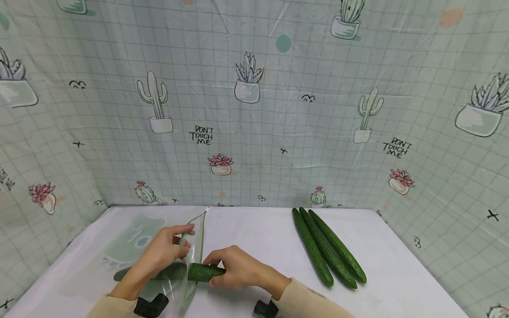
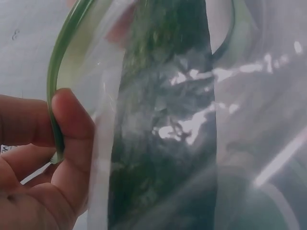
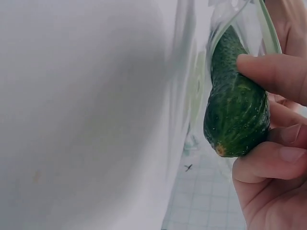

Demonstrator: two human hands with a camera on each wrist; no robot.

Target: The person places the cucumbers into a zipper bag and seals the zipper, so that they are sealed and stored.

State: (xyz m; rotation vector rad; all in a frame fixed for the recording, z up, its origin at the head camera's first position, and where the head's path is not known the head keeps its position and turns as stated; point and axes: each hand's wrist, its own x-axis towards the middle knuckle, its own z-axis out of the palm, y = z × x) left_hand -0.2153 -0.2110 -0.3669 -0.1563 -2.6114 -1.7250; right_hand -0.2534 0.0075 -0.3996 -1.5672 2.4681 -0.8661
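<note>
A dark green cucumber (image 1: pixel 200 272) lies lengthwise with most of its length inside a clear zip bag (image 1: pixel 195 240) that has a green edge and a printed face. My left hand (image 1: pixel 165 247) pinches the bag's green-edged mouth between thumb and fingers, seen close up in the left wrist view, where the cucumber (image 2: pixel 163 120) shows through the plastic. My right hand (image 1: pixel 238 269) grips the cucumber's end that sticks out of the mouth. In the right wrist view that blunt end (image 3: pixel 237 117) sits between thumb and fingers, and the bag's opening surrounds it farther back.
Three more cucumbers (image 1: pixel 328 247) lie side by side on the right part of the white table (image 1: pixel 254 229). Behind and at both sides hangs a checked cloth (image 1: pixel 278 110) printed with potted cacti. A dark wrist camera (image 1: pixel 151 304) is strapped to the left wrist.
</note>
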